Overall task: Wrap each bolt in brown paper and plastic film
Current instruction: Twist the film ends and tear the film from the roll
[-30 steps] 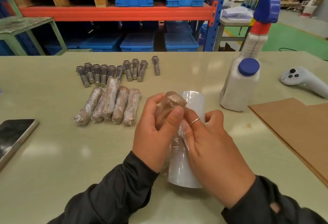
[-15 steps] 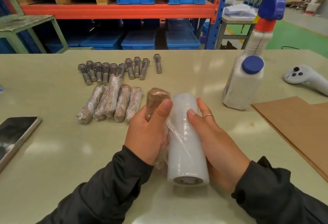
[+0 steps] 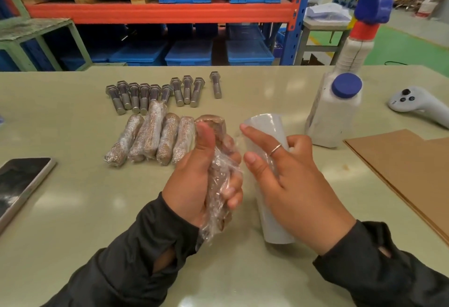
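Just right of the wrapped row [image 3: 150, 140], left hand [image 3: 194, 182] fisted round the bolt [image 3: 217, 158], thumb up along the shank, paper-covered head proud of the fist, loose film [image 3: 211, 229] trailing below the palm. Likely heavy and rigid under a slick, crinkling skin: best held mid-shank, as now, not by the film tail. Right hand [image 3: 289, 185] cupped round the roll [image 3: 269, 134] just right of the bolt, index and middle fingers raised off it, roll light and easily dented.
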A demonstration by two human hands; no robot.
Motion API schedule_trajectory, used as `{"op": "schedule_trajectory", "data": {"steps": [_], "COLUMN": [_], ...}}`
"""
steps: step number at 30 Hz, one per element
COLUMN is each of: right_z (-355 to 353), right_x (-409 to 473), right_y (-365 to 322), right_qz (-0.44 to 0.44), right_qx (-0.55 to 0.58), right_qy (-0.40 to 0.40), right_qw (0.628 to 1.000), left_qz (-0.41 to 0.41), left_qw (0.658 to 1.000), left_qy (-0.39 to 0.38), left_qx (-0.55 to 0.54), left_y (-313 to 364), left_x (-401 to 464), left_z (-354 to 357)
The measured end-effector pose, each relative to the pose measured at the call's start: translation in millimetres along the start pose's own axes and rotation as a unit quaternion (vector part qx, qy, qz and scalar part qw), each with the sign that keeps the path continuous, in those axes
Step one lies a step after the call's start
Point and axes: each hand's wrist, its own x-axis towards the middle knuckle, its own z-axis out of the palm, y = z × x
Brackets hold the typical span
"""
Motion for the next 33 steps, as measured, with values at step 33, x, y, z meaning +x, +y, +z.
{"op": "schedule_trajectory", "data": {"steps": [33], "right_z": [-0.6], "right_x": [-7.5], "right_y": [0.6], "right_qz": [-0.006], "right_qx": [0.039], "right_qy": [0.014], "right_qw": [0.999], "left_qz": [-0.052], "left_qw": [0.993], "left_qy": [0.100], "left_qx": [-0.023], "left_y": [-9.2], "left_x": [1.8], "left_z": [3.5]}}
